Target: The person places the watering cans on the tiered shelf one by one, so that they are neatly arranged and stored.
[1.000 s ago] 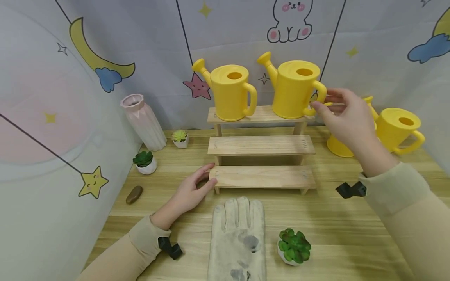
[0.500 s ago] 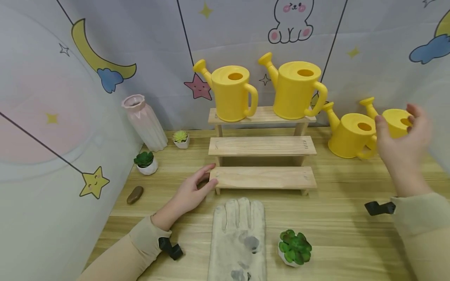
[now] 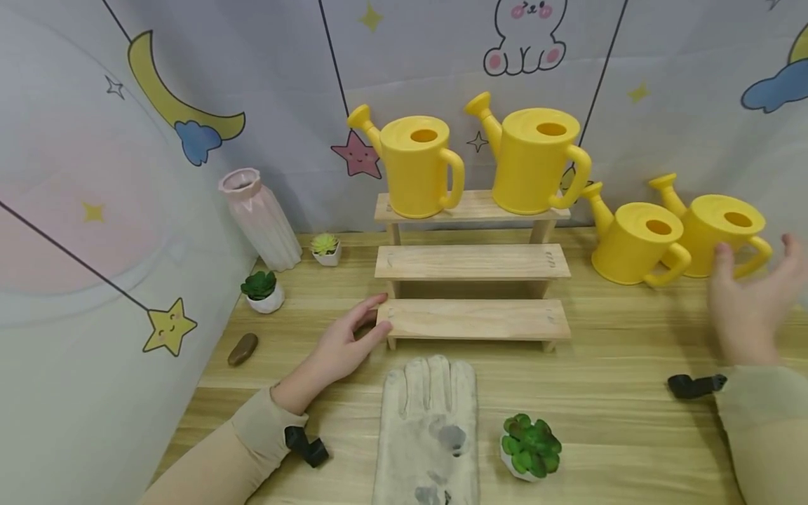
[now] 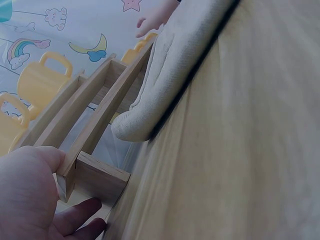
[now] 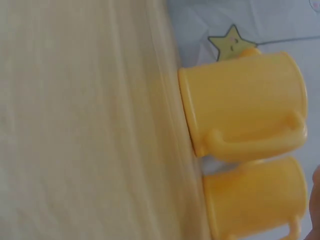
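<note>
My left hand (image 3: 337, 344) grips the left end of the lowest step of a three-tier wooden stand (image 3: 470, 319), thumb at the front edge and fingers behind. In the left wrist view its thumb lies against the step's end. On the top tier stand two yellow watering cans, the left one (image 3: 413, 172) and the right one (image 3: 533, 168), spouts to the left. Two more cans rest on the table at right, a nearer one (image 3: 631, 245) and a farther one (image 3: 713, 224). My right hand (image 3: 751, 315) holds nothing, fingers spread, just in front of the farther can's handle.
A pale glove (image 3: 429, 435) lies before the stand, with a potted succulent (image 3: 530, 449) to its right. Left of the stand are a pink-white vase (image 3: 261, 221), two small potted plants, one dark green (image 3: 261, 293) and one light green (image 3: 325, 249), and a brown stone (image 3: 243, 349).
My right hand has left the handle of the right can on the top tier and moved right and down toward the table cans. My left hand has stayed on the stand.
</note>
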`<state>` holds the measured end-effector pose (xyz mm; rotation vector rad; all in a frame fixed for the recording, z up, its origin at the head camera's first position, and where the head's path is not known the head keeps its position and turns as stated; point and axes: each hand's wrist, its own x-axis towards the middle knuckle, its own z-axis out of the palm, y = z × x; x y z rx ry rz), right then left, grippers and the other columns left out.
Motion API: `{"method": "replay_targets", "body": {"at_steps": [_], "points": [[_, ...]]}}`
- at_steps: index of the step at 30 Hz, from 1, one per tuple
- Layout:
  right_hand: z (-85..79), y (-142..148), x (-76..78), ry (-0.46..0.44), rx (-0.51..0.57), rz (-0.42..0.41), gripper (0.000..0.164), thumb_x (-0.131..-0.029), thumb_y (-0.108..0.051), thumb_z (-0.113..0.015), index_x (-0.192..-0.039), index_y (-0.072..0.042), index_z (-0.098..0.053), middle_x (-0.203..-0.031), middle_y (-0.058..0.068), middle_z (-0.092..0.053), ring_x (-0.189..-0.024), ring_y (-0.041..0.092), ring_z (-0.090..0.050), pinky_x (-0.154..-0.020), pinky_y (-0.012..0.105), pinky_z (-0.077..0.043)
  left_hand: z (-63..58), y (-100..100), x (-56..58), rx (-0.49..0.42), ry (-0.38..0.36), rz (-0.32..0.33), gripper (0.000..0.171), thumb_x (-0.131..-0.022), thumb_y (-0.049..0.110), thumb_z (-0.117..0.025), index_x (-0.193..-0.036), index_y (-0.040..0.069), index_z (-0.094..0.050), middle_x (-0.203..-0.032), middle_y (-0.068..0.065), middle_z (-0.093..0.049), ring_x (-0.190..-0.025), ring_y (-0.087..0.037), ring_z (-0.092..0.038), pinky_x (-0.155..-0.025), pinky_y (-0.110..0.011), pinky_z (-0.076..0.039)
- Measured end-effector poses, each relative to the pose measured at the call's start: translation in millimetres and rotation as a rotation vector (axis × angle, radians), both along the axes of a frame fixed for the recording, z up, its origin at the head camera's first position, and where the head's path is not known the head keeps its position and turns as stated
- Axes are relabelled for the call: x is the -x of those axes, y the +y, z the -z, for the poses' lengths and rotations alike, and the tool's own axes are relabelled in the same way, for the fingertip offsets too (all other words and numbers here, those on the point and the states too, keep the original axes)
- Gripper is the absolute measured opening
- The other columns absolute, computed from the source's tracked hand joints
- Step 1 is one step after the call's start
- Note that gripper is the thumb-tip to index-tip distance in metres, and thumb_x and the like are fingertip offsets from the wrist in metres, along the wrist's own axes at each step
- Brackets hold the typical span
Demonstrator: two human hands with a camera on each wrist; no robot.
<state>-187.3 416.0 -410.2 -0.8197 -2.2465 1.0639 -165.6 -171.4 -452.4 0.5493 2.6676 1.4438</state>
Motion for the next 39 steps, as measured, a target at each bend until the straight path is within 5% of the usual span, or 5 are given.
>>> {"method": "replay_targets", "body": {"at_steps": [6,18,30,34,39], "points": [[12.8,23,-0.1,0.014,0.062,0.037,0.076,-0.101,-0.056,-0.045,-0.161,-0.043,-0.002,-0.172,-0.012,0.000,-0.161,0.012,-0.002,-0.130,0.034,-0.003,-1.9,5,0.0,-0.002,0.009,0.020,0.055,-0.101,0.046,-0.062,-0.152,0.035,-0.045,-0.141,-0.004,-0.065,-0.131,-0.019,-0.063,-0.112,-0.050,-0.045],[35.5,46,4.0,-0.065,0.043,0.026,0.070,-0.105,-0.045,-0.036,-0.162,-0.040,0.005,-0.171,-0.001,-0.018,-0.156,0.018,-0.030,-0.124,0.033,-0.033,-0.5,9,0.9,-0.005,0.007,0.022,0.054,-0.101,0.048,-0.061,-0.152,0.036,-0.046,-0.137,-0.004,-0.068,-0.131,-0.018,-0.063,-0.112,-0.050,-0.045],[37.8,39,8.5,-0.122,-0.029,0.104,0.055,-0.108,-0.039,-0.030,-0.162,-0.037,-0.019,-0.161,0.008,-0.040,-0.145,0.024,-0.046,-0.119,0.035,-0.040,-1.6,9,-2.0,-0.019,-0.014,0.019,0.055,-0.101,0.044,-0.063,-0.153,0.033,-0.046,-0.138,-0.005,-0.067,-0.131,-0.020,-0.063,-0.112,-0.052,-0.045],[36.6,38,8.8,-0.123,-0.062,0.124,0.050,-0.108,-0.039,-0.035,-0.155,-0.025,-0.043,-0.129,-0.017,-0.056,-0.108,-0.006,-0.052,-0.102,0.021,-0.044,0.3,8,-0.7,-0.028,-0.007,0.022,0.055,-0.101,0.044,-0.062,-0.152,0.034,-0.046,-0.138,-0.004,-0.068,-0.130,-0.019,-0.063,-0.111,-0.051,-0.045],[32.9,36,7.3,-0.088,-0.032,0.154,0.044,-0.107,-0.036,-0.040,-0.146,-0.022,-0.055,-0.087,-0.035,-0.030,-0.079,-0.020,-0.029,-0.076,0.008,-0.032,1.0,6,-0.3,-0.020,0.005,0.016,0.054,-0.101,0.045,-0.062,-0.152,0.035,-0.046,-0.139,-0.004,-0.067,-0.130,-0.018,-0.064,-0.112,-0.050,-0.046]]}}
